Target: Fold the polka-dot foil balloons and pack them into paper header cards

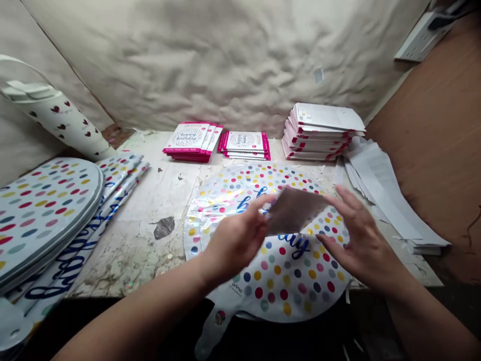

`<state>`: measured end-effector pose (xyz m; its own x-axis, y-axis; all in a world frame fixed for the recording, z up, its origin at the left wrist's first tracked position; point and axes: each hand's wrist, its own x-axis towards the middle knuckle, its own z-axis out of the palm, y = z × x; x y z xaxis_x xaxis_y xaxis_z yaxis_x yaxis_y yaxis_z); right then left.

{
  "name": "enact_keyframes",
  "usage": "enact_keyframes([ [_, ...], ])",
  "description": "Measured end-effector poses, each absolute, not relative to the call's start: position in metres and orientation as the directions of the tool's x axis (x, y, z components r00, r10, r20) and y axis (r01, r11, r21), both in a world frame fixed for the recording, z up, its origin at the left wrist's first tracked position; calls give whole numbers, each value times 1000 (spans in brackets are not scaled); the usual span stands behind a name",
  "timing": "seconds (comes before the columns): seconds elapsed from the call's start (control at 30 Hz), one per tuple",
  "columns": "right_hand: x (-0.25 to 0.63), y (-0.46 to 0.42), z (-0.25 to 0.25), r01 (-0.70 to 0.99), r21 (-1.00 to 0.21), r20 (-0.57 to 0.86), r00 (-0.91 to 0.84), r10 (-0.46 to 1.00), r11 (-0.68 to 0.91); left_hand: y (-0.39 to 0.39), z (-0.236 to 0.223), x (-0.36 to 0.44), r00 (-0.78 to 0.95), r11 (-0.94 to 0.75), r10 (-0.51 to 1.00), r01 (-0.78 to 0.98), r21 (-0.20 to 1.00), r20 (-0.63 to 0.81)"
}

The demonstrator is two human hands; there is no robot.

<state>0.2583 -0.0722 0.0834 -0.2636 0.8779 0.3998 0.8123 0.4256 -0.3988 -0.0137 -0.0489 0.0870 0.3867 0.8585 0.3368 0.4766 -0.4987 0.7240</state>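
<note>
A round foil balloon (281, 291) with coloured polka dots and blue script lies flat on the worn white table (128, 240), its tail hanging over the near edge. Above its middle, a dark translucent rectangular sheet (295, 210) appears slightly blurred. My left hand (236, 243) grips the sheet's left edge between its fingers and thumb. My right hand (358, 233) is beside the sheet's right edge, fingers spread, and does not clearly hold it. Both hands hide part of the balloon's lettering.
Pink-edged "happy birthday" packs (190, 141) and a white-and-red stack (319, 133) stand at the back. Stacked polka-dot balloons (41, 215) lie left, beside a heart-print tube (63, 120). White paper sheets (391, 195) lie right, by a brown board (432, 125). A wall socket (423, 37) is above.
</note>
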Motion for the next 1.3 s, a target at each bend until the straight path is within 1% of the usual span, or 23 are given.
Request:
enact_keyframes([
  [0.07,250,-56,90,645,-612,446,-195,873,457,-43,107,-4,448,-710,704,450,541,551],
  [0.1,245,-47,91,509,-739,427,-154,891,442,-40,115,-1,383,-750,657,419,512,649],
  [0.13,240,-39,91,342,-849,393,-101,914,403,-35,119,0,275,-756,642,381,532,715],
  [0.2,230,-23,87,-1,-952,307,30,951,307,-25,118,0,110,-706,698,272,654,708],
  [0.27,226,-11,78,-207,-944,240,102,965,257,-11,107,-3,221,-630,775,201,750,591],
  [0.3,227,-6,73,-232,-943,218,107,970,237,-1,100,-4,309,-614,781,225,756,542],
  [0.33,230,-3,67,-209,-953,197,121,973,219,11,92,-6,366,-622,774,287,729,516],
  [0.4,243,-1,56,-63,-981,169,194,966,184,47,80,-12,363,-642,765,496,585,532],
  [0.47,258,-9,45,155,-978,172,246,954,136,94,71,-19,301,-547,799,724,420,521],
  [0.5,266,-17,39,282,-952,185,221,958,119,119,68,-23,282,-467,840,811,352,464],
  [0.53,272,-26,33,413,-902,205,148,967,128,144,64,-26,271,-434,860,834,340,432],
  [0.57,276,-38,27,536,-825,229,33,973,176,167,61,-28,267,-416,873,845,336,409],
  [0.63,280,-63,15,687,-604,294,-279,914,404,204,53,-30,272,-393,895,855,339,352],
  [0.73,275,-96,2,657,-226,356,-631,689,719,234,44,-27,277,-370,917,859,353,288],
  [0.83,267,-115,-4,614,64,310,-761,570,786,234,48,-16,271,-355,927,858,370,260],
  [0.9,263,-122,-7,583,136,303,-794,527,801,214,54,-4,302,-378,921,842,384,245],
  [0.97,262,-126,-8,584,83,367,-771,520,808,169,60,8,377,-432,902,805,408,210],
  [1.07,262,-129,-4,641,-198,385,-645,660,742,65,63,17,601,-559,794,669,490,84],
  [1.1,262,-129,-1,648,-297,350,-609,712,701,26,63,17,773,-639,635,515,571,13],
  [1.13,262,-128,2,648,-377,306,-587,750,662,-10,63,15,873,-659,485,401,637,-49],
  [1.17,261,-127,5,642,-431,272,-578,770,634,-41,62,11,902,-643,418,376,668,-105],
  [1.23,261,-126,10,628,-479,235,-581,779,613,-85,58,4,891,-621,426,415,665,-159],
  [1.3,262,-125,13,633,-499,199,-581,789,592,-101,51,-2,840,-547,505,490,679,-200],
])
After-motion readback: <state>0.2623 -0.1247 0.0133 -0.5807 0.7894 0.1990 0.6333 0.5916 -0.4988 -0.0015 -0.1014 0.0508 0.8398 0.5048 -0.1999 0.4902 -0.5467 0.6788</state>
